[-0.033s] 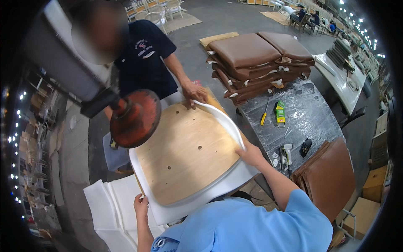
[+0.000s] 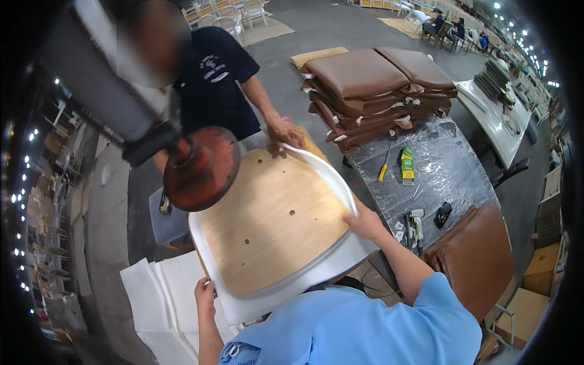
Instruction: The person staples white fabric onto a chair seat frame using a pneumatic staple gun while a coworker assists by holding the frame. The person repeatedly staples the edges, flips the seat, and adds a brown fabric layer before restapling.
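Note:
A plywood seat panel (image 2: pixel 277 225) with several drilled holes lies on a white foam sheet (image 2: pixel 328 261), whose edge curls up along the panel's far right side. My left hand (image 2: pixel 205 295) pinches the foam's near left edge. At the right, my right hand (image 2: pixel 366 223) grips the raised foam edge, thumb over the panel's rim. Across from me a co-worker's hand (image 2: pixel 286 135) holds the far edge of the foam. A round red press plate (image 2: pixel 202 169) hangs above the panel's left part and hides some of it.
Brown padded cushions (image 2: pixel 359 76) are stacked on a plastic-covered table (image 2: pixel 429 188). That table also carries a yellow-handled screwdriver (image 2: pixel 384 169), a green-yellow box (image 2: pixel 407 164), an air tool (image 2: pixel 416 226) and brown sheets (image 2: pixel 474 258). White foam pieces (image 2: pixel 161 292) lie at lower left.
The press plate, panel and co-worker sit very slightly farther right in the picture. All the hands keep their places on the foam.

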{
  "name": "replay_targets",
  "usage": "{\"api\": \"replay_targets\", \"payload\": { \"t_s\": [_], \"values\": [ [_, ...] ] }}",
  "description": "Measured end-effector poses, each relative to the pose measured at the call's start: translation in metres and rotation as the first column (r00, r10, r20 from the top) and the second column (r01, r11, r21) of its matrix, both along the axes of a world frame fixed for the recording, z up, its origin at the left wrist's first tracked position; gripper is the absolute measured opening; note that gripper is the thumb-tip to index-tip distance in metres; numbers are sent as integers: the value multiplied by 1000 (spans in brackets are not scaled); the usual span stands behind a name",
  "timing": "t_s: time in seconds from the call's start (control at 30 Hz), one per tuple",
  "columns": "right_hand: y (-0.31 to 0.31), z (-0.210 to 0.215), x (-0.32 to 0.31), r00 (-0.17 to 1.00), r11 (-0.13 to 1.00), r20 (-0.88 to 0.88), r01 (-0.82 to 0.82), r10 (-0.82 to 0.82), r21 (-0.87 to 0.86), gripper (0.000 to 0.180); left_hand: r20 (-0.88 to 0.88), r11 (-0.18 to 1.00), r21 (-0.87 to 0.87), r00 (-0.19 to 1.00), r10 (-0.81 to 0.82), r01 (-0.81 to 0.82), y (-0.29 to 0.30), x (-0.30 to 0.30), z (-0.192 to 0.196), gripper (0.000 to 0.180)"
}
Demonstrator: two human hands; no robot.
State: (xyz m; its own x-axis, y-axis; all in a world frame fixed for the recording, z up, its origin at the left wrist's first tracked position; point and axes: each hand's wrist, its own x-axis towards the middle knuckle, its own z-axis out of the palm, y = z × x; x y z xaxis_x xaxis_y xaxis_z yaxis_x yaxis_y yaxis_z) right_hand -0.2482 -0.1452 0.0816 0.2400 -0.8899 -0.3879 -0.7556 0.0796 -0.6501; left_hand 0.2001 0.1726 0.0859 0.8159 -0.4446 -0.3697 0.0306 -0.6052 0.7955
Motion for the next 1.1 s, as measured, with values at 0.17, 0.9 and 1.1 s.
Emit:
{"api": "replay_targets", "payload": {
  "t_s": [0.17, 0.9, 1.1],
  "values": [
    [-5, 6, 5, 990, 993, 86, 112, -115, 48, 63, -398, 951, -251, 915, 70, -182, -12, 31, -24, 25],
    [-36, -15, 3, 912, 942, 362, 70, -194, 327, 35, -349, 953, -279, 937, 13, -118, -17, 31, -63, 24],
    [-37, -31, -5, 876, 953, 442, 61, -194, 297, 30, -427, 935, -269, 899, 100, -232, -19, 27, -56, 23]
  ]
}}
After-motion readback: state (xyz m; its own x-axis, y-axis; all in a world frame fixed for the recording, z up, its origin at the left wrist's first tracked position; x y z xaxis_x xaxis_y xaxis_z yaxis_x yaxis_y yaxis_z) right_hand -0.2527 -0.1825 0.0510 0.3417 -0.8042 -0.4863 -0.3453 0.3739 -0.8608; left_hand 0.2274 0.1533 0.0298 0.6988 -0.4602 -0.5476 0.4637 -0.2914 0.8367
